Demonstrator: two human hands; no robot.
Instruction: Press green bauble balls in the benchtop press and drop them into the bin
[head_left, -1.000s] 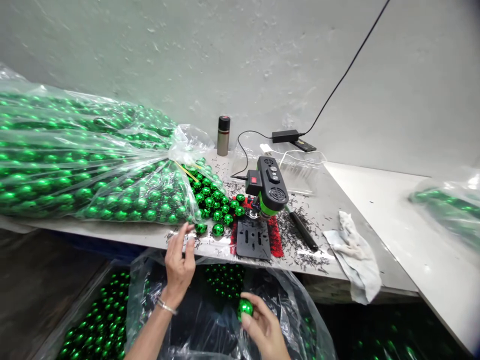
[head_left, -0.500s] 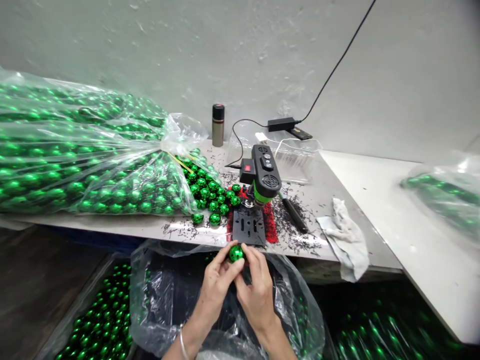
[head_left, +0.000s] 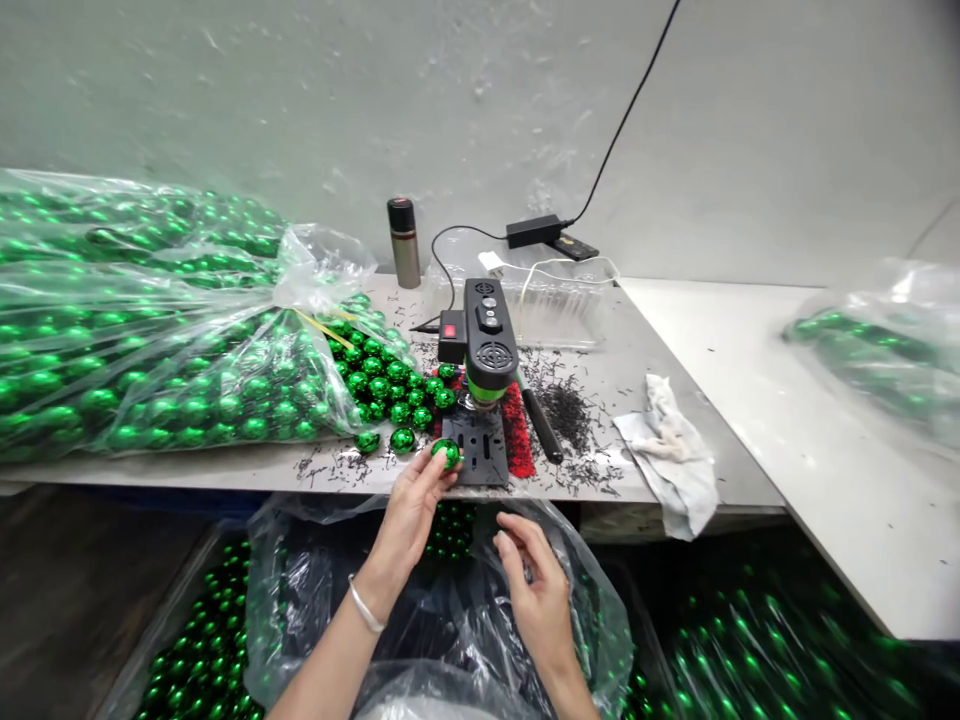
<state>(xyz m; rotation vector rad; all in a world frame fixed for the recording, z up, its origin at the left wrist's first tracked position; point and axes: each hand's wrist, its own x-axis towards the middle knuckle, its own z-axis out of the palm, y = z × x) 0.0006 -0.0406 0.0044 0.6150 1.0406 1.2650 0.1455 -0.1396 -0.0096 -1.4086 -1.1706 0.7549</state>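
My left hand (head_left: 415,500) pinches a shiny green ball (head_left: 446,454) like a Christmas bauble between thumb and fingers, at the front left of a black slotted base plate (head_left: 484,462). Above the plate stands a small black and green machine (head_left: 491,335) with a red switch on its side. My right hand (head_left: 534,580) hangs lower right, over the plastic-lined opening, its fingers loosely bent, thumb and forefinger slightly apart, and nothing visible between them. Several loose green balls (head_left: 382,385) lie left of the machine, spilling from a large clear bag (head_left: 150,330).
Black bits (head_left: 566,410) litter the grey table around a red mat (head_left: 517,430) and a black-handled tool (head_left: 541,425). A white cloth (head_left: 670,460) overhangs the front edge. Behind are a flask (head_left: 403,243), a clear tray (head_left: 562,310) and a power adapter (head_left: 534,231). Below hangs a clear liner bag (head_left: 292,600).
My hands have parted. The left has carried the ball up and left to the plate's front edge; the right has let go of it and moved down to the right. The view has shifted slightly.
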